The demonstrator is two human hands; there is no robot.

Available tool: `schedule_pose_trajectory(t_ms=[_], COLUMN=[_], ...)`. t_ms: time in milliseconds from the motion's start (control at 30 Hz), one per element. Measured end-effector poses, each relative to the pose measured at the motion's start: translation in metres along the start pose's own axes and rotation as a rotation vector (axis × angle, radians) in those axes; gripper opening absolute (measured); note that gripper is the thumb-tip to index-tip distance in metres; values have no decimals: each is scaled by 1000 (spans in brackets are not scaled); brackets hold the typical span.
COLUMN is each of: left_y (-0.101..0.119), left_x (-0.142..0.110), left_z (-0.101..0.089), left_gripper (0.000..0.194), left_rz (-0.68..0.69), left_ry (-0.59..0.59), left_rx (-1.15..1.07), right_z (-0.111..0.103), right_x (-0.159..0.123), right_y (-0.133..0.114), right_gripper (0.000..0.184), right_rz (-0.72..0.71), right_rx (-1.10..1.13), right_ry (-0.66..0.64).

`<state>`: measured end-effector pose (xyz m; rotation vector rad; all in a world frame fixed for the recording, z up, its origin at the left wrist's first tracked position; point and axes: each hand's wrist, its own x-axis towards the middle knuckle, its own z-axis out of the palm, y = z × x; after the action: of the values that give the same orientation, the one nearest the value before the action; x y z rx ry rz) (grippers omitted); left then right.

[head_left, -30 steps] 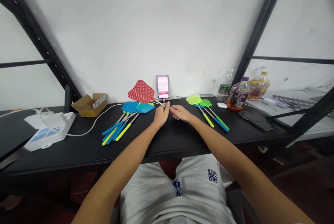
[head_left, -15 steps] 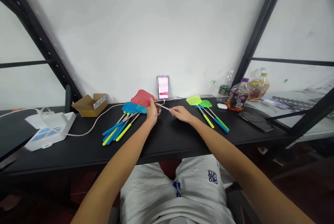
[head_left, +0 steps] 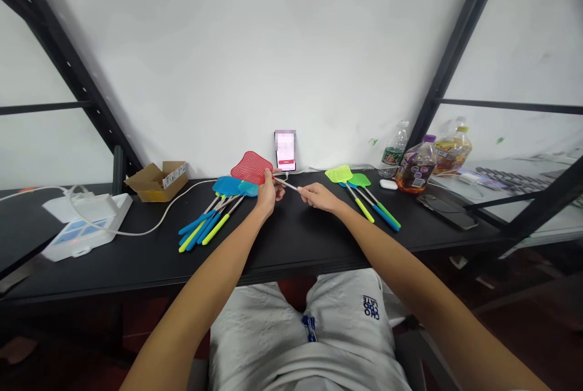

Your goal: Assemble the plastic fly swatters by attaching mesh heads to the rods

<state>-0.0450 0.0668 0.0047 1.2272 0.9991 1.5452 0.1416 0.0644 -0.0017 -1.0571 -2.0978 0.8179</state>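
I hold a red fly swatter (head_left: 251,167) above the black desk (head_left: 291,245), its metal rod stretched between both hands. My left hand (head_left: 268,190) is closed near the swatter's red head. My right hand (head_left: 317,197) is closed on the other end of the rod. A pile of several blue swatters with blue and yellow-green handles (head_left: 214,215) lies just left of my left hand. To the right lie two green swatters (head_left: 359,193), side by side.
A phone (head_left: 285,151) leans on the wall behind my hands. At the left are a cardboard box (head_left: 157,181), a white power strip (head_left: 86,221) and a cable. Bottles (head_left: 414,166), a white case (head_left: 388,184) and a dark phone (head_left: 446,209) stand at the right.
My hands have drawn apart along the rod, the left moving left toward the red head. The red head dropped lower, then rose slightly.
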Motion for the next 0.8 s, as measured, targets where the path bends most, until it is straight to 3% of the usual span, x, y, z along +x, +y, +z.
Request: schedule_pose_trajectory(t_ms=[100,200,367,467,533,667,800], left_y=[0,-4,-14,-18,-19,-20,-21], left_x=[-4,-9,-10,-7,-6,-5,-5], left_z=[5,11,10,5,2,1,0], left_gripper=[64,54,39,27,24,21,20], left_rz=[18,51,208,278,281,289,289], left_ry=[-36,-96,-139,-113,-106,-121,-121], left_rx=[47,136,422,616,679,721,744], right_z=[1,-1,-24,-44,-55,-73,-86], right_x=[1,2,-2,-7,-12,-25,-41], right_y=[-1,-4,-8,-7,-3,10,25], right_gripper=[57,54,48,45,42,32,30], right_rz=[-10,-51,-66,42,133,379,526], right_rx=[39,25,-141,-266,-347,-481,-565], right_ry=[23,153,637,912,1009,1056,964])
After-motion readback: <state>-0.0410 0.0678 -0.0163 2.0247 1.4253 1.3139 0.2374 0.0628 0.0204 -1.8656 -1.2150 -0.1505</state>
